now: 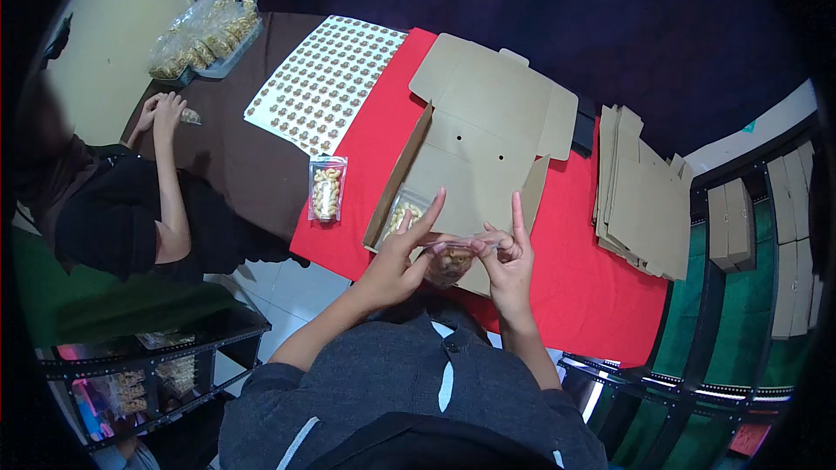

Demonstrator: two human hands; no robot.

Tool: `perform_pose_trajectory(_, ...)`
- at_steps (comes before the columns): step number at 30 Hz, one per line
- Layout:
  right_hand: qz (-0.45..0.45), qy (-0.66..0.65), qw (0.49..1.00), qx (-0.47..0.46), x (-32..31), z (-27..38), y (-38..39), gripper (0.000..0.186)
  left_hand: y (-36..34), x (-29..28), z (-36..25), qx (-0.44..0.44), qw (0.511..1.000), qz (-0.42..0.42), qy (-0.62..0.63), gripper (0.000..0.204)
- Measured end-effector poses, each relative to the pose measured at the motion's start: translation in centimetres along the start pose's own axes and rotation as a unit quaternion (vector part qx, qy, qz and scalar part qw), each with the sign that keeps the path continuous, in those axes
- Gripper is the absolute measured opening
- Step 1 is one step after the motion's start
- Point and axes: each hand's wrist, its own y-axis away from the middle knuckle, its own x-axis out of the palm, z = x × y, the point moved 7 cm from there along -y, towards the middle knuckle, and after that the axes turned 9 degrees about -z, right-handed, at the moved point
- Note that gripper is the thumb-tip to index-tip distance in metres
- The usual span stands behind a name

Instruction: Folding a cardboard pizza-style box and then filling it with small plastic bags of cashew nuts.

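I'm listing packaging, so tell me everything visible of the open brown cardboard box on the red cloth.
The open brown cardboard box looks plain, with low side walls. Its lid is folded back at the far side, flaps spread, and two small dark holes show in the board. It rests slanted on the red cloth. A clear plastic pouch of pale nuts sits inside, near left. The left hand and right hand partly hide its near end; contact is unclear.

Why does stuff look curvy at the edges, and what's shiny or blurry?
Head view: the green-lined rack at right bends because the lens is fisheye; head view: plastic bags at upper left show bright glints; head view: the small pouch between left hand and right hand looks dim, its contents too unclear to tell.
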Motion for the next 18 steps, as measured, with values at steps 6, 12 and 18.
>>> perform_pose_trajectory(6,-0.013,-0.047,0.998,0.049,-0.8,-1.5,0.1,0.075,0.3,1.0,1.5,-0.047,0.995,0.069,0.045,0.073)
perform_pose_trajectory(12,-0.082,-0.121,0.987,0.058,-2.1,-2.7,-1.1,0.067,-0.1,2.5,4.7,-0.103,0.975,0.065,0.188,0.079)
perform_pose_trajectory(18,-0.097,-0.176,0.975,0.092,-2.7,-5.8,-2.2,0.062,1.2,4.1,9.9,-0.153,0.97,0.159,0.104,0.071)
